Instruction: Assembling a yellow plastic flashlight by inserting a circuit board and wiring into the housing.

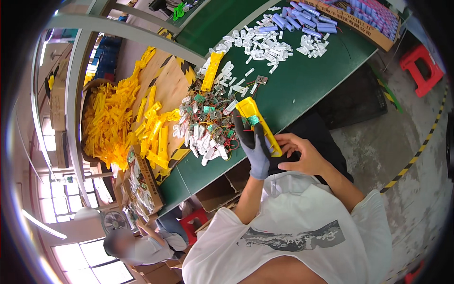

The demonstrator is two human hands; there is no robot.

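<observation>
Plastic, by its look, makes up the yellow case point(271, 133), held over the counter's point(298, 87) near edge by the gloved left hand point(255, 146). The bare right hand point(306, 152) is part wide by the case's near end; I cannot tell if it touches. The case should be light, stiff and slick, best held by its long sides. The green board point(254, 119) inside may break easily. Just left, wired boards point(210, 111) crowd it. More room lies right, with white parts point(276, 48) and blue tubes point(302, 20) farther off.
</observation>
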